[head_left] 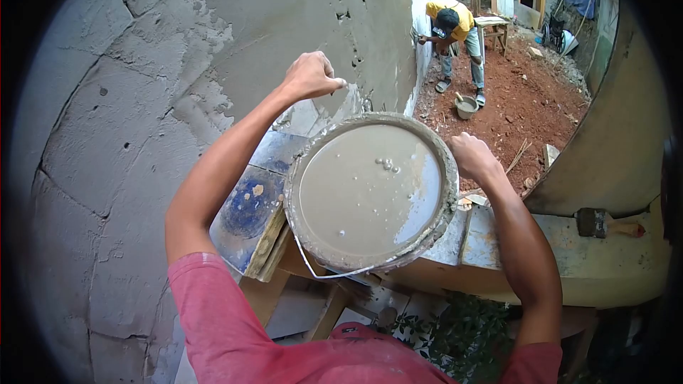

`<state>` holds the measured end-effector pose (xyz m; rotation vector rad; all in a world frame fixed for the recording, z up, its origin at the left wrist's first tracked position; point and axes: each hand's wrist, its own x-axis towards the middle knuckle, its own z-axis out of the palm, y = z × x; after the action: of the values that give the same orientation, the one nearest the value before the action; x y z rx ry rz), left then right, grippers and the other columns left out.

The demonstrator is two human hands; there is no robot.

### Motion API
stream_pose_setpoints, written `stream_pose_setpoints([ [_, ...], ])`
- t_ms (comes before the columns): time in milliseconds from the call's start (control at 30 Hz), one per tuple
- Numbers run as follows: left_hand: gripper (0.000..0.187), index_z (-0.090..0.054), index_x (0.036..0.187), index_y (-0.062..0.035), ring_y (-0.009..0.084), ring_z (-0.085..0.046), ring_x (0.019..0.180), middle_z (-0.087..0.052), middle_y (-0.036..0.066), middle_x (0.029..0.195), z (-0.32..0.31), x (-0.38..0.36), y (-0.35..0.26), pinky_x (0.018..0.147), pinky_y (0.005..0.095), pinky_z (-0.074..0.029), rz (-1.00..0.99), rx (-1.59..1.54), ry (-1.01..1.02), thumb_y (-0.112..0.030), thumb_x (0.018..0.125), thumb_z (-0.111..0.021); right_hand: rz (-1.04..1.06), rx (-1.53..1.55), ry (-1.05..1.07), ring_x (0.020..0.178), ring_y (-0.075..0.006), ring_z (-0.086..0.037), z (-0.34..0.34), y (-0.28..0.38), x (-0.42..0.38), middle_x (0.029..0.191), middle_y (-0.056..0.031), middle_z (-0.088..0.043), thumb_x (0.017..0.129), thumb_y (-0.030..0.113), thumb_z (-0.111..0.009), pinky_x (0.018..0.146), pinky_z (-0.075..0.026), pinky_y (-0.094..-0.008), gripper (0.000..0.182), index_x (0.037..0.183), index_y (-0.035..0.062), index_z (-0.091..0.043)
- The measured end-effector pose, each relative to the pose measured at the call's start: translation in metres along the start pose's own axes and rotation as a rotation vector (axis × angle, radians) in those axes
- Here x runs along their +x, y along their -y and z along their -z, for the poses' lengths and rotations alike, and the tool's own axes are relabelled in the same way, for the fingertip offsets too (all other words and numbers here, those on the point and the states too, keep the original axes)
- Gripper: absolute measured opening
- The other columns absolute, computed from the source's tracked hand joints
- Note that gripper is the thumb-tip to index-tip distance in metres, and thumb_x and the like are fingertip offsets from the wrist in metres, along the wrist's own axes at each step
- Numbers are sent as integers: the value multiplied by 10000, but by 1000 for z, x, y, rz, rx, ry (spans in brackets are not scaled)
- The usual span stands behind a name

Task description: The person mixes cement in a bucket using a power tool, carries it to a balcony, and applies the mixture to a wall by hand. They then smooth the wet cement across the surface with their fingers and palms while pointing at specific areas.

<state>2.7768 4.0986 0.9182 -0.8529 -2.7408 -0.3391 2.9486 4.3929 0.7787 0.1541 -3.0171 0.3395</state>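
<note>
A round bucket [356,192] of wet grey-brown slurry stands in front of me, its rim caked with mortar and a few bubbles on the surface. Its thin wire handle [311,267] hangs down on the near side. My left hand [313,77] is closed, raised beyond the bucket's far left rim and close to the plastered wall [284,14]. Against or just beside the bucket's right rim, my right hand [473,155] is closed into a fist. What either hand holds, if anything, is hidden behind the fingers.
Boards with a blue-stained top [245,213] lie left of the bucket. A brush [605,224] rests on the ledge at right. Below, a person in a yellow shirt [462,21] bends over red soil near a small pail [467,107]. A wooden bench [492,23] stands behind.
</note>
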Motion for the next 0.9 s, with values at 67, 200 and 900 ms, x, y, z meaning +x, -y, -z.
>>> stream_pose_setpoints([
  [67,260,-677,574,-25,257,-635,871,-649,127,938,-24,14,15,750,367,-514,26,95,145,-270,631,-741,-20,-30,7,871,-407,-655,-5,-5,3,908,-278,-644,738,92,-639,769,-540,-462,140,813,-25,-659],
  [200,203,-715,673,-96,312,-491,1134,-567,107,1200,-71,21,37,886,426,-443,-37,283,333,-287,605,-731,-40,-10,34,850,-405,-659,3,4,-1,886,-266,-648,734,93,-646,763,-542,-464,142,813,-24,-655],
  [900,487,-652,1152,-21,180,-547,861,-654,72,1094,45,-2,40,782,345,-444,181,-392,393,-419,910,-507,91,-20,-61,853,-414,-646,6,13,-5,875,-261,-639,819,154,-603,755,-531,-481,156,871,20,-664],
])
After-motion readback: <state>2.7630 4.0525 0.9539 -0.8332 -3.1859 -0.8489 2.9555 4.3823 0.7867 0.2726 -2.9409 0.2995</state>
